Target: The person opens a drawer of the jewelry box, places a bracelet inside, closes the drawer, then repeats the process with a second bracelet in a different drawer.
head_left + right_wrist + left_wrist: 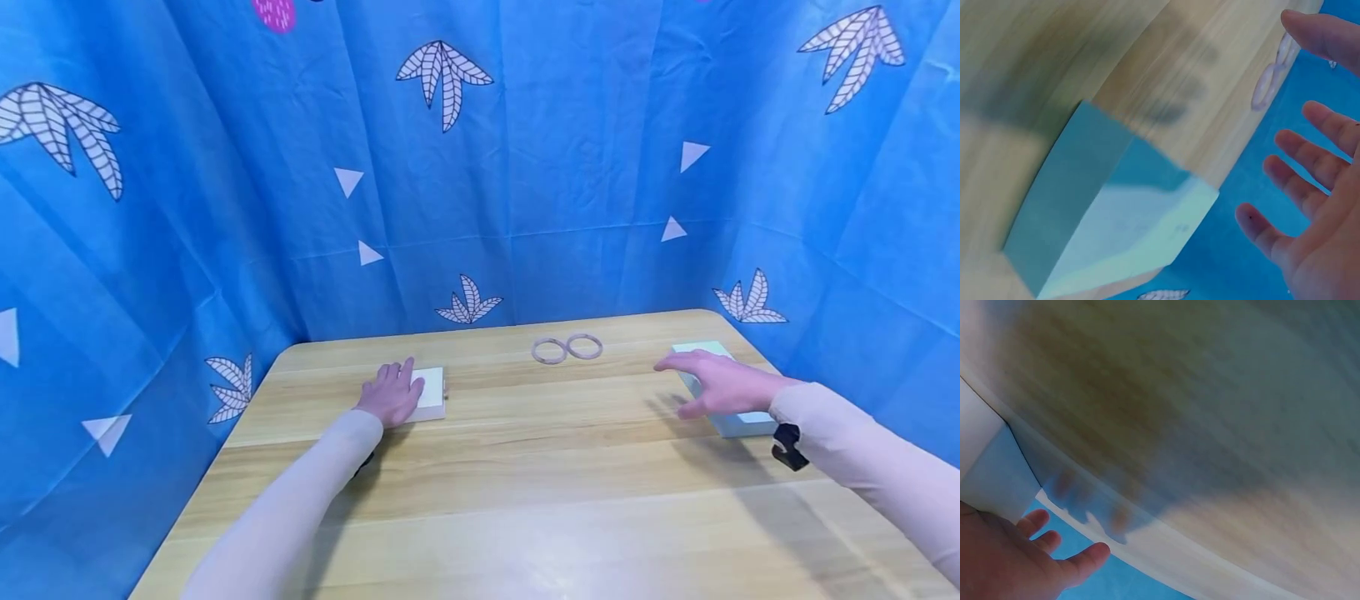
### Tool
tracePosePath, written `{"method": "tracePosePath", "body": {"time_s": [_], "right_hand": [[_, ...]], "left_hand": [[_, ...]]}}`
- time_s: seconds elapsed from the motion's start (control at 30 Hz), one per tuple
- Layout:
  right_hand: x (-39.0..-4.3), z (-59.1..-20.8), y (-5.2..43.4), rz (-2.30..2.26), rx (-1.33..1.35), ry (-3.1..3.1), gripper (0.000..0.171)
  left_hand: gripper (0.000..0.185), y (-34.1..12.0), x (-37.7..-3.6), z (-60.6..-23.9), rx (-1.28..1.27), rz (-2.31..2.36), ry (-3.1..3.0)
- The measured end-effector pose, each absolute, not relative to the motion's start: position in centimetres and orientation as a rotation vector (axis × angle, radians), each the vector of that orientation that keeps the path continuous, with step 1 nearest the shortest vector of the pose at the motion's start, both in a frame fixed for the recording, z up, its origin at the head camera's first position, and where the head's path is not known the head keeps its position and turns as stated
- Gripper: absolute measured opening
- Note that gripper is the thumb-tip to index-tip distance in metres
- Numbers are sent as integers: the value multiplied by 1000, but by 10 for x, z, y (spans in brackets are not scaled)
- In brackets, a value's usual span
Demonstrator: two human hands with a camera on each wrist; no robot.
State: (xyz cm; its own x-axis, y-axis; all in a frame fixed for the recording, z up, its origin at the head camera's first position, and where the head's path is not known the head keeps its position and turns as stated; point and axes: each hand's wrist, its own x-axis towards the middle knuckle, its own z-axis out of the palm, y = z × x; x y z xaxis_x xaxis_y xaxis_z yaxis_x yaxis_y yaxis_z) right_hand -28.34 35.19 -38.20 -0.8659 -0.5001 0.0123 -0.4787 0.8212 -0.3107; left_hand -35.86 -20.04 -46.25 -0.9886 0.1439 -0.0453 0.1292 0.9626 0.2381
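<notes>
On the left of the table, my left hand [392,393] lies over a small white box [429,392], its fingers loosely spread. The hand hides the left part of that box. The left wrist view has the white box [999,478] right beside the hand [1022,562], its fingers stretched out. At the right, my right hand [720,385] hovers over a larger pale green box [705,347], overlapping it in the head view. From the right wrist, the green box [1129,219] shows apart from the spread fingers [1297,147], and the palm holds nothing.
Two thin pinkish rings, a left one [534,351] and a right one [602,345], lie side by side near the table's back edge. Blue patterned curtain [570,167] hangs behind the wooden table [510,450] and along both sides.
</notes>
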Motion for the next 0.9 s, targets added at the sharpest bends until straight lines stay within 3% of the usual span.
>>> {"method": "tracePosePath", "body": {"time_s": [0.9], "right_hand": [[-309, -396, 401, -402, -587, 2910, 73]], "left_hand": [[73, -200, -360, -460, 221, 353, 3063]]}}
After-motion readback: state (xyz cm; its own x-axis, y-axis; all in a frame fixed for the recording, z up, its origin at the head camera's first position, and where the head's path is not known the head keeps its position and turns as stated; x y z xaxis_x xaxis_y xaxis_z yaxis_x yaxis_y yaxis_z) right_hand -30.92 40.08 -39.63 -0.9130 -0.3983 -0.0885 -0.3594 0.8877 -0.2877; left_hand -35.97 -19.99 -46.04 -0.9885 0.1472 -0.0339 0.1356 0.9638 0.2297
